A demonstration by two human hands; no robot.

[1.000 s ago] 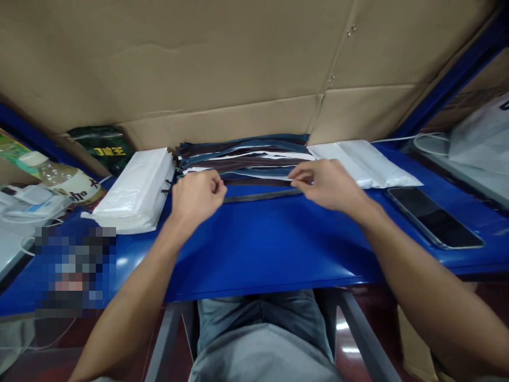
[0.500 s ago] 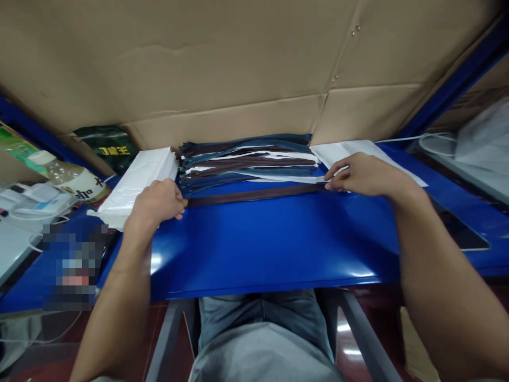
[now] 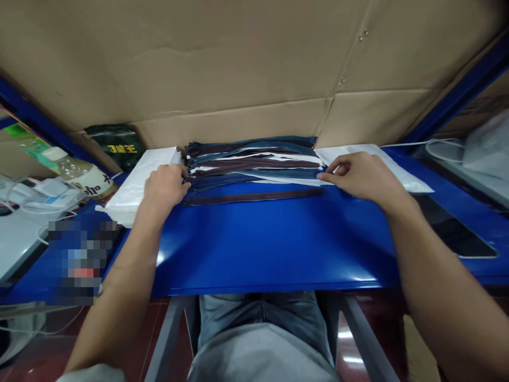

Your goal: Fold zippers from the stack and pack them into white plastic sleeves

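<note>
A dark brown zipper [image 3: 254,198] lies flat and nearly straight on the blue table [image 3: 270,244], with neither hand on it. Behind it is a pile of zippers [image 3: 254,159] in dark blue, brown and white. My left hand [image 3: 167,185] is at the pile's left ends, thumb and forefinger apart, its other fingers partly hidden. On the right, the thumb and fingers of my right hand [image 3: 353,172] come together at the end of a white zipper [image 3: 286,179] along the pile's front.
White packets [image 3: 137,178] stand left of the pile, and another white packet [image 3: 409,178] lies behind my right hand. A drink bottle [image 3: 85,175], a dark green bag [image 3: 117,146] and white chargers [image 3: 59,193] are at left. A dark tablet [image 3: 457,228] is at right. Cardboard [image 3: 238,63] walls the back.
Both hands have let go of the brown zipper, which now rests on the table. My left hand has moved up to the pile's left ends, my right hand slightly left and up.
</note>
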